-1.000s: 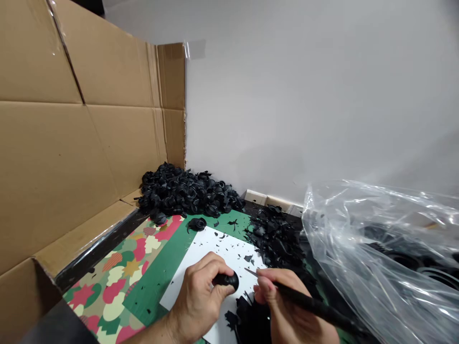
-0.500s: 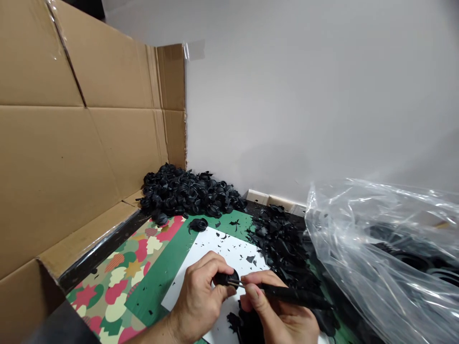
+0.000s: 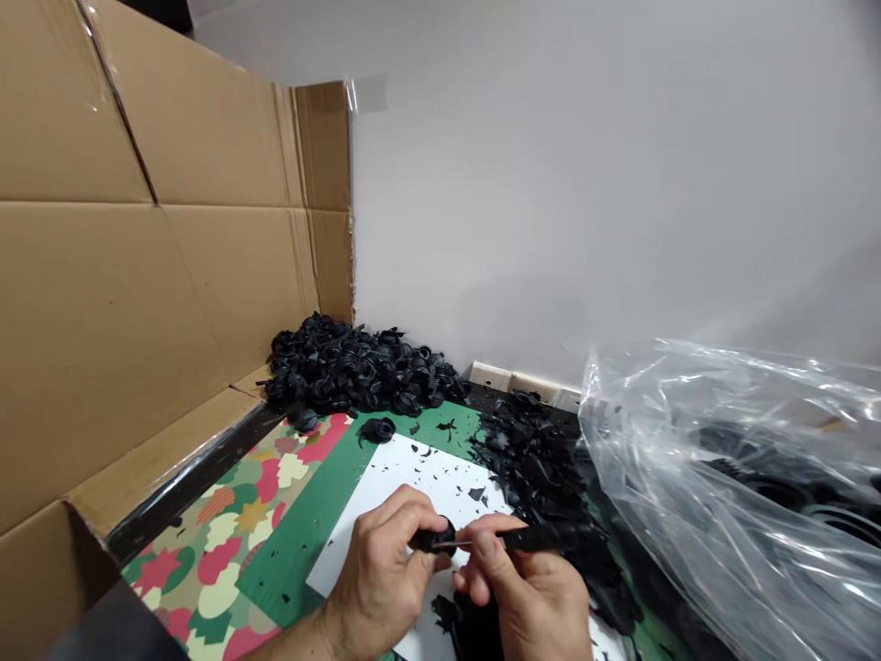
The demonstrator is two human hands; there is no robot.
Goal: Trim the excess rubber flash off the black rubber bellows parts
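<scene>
Over the white sheet [image 3: 421,473], between its side edges, the left hand [image 3: 385,571] pinches a round black part [image 3: 424,538] and the right hand [image 3: 533,592] grips a slim-tipped tool [image 3: 543,536] at it. Light, steady pressure (thumb clear of the tip) should serve best.

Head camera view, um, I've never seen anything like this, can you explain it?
There's no machine: these are a person's bare hands, seen by a camera worn on the head, looking forward and down. The left hand pinches a small black part; the right hand holds a black tool, its thin tip at the part. Below them is a white sheet on a green surface. Beyond, left to right: black pieces, scraps, a clear bag.
</scene>
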